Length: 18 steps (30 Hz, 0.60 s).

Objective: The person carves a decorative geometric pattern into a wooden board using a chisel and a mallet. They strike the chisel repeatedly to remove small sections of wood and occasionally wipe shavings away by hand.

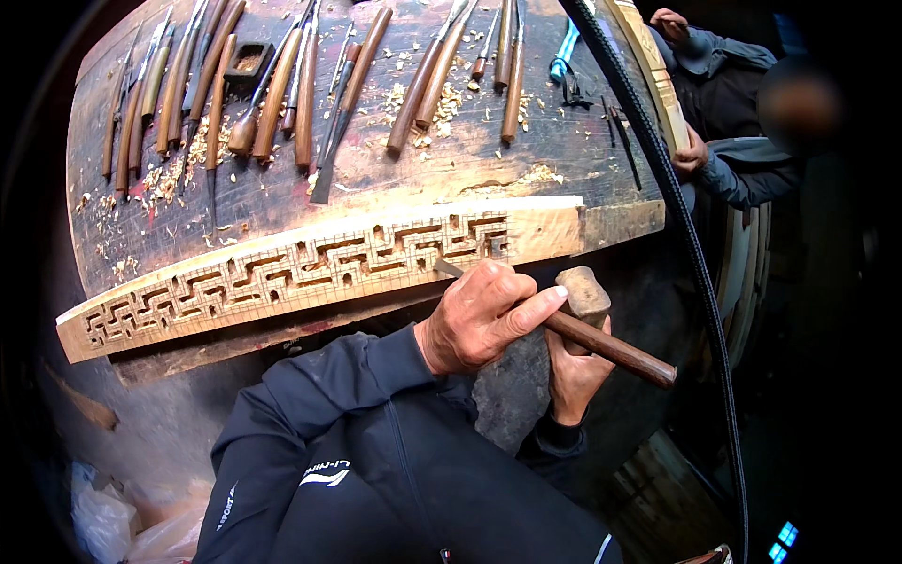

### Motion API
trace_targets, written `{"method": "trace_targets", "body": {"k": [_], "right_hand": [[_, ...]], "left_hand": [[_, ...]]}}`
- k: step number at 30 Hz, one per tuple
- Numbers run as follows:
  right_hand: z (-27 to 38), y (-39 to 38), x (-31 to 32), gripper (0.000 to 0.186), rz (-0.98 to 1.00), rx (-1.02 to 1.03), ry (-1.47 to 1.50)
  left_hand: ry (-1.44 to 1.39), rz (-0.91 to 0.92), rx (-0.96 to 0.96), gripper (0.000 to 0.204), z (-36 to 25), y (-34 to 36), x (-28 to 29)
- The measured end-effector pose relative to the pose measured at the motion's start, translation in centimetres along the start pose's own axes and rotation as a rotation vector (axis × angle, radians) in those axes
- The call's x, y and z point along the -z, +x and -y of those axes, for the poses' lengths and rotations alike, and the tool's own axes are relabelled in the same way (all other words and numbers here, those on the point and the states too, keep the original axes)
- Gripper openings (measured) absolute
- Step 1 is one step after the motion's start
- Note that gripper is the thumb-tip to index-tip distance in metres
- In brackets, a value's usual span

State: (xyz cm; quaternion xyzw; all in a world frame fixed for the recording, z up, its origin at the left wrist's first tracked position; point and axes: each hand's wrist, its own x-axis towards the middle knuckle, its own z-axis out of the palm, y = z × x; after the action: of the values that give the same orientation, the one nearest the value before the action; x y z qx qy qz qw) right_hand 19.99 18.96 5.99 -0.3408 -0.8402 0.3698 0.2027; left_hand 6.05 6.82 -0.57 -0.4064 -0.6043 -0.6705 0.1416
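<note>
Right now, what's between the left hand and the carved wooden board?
A chisel's metal blade: it pokes out from the left hand toward the carved wooden board. The head view shows it.

White lettering (325, 465) above curved white logo (326, 478) on dark jacket (385, 498) chest; smaller white lettering (226, 509) along left sleeve (246, 461).

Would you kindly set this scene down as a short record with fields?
Left hand: gripping a chisel, blade tip at the carved board
Right hand: holding a wooden block, partly behind the chisel's handle
Carved board: pale wood, angular grooves, along the bench's near side
Bench: scattered wood chips, many hand tools
Co-worker's hand: on a pale wooden strip, upper right
</note>
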Motion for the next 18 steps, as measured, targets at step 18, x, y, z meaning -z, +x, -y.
{"method": "trace_targets", "body": {"k": [18], "right_hand": [[0.6, -0.5, 0.5, 0.044, 0.023, 0.002, -0.069]], "left_hand": [[-0.046, -0.056, 0.002, 0.05, 0.3, -0.4, -0.2]]}}
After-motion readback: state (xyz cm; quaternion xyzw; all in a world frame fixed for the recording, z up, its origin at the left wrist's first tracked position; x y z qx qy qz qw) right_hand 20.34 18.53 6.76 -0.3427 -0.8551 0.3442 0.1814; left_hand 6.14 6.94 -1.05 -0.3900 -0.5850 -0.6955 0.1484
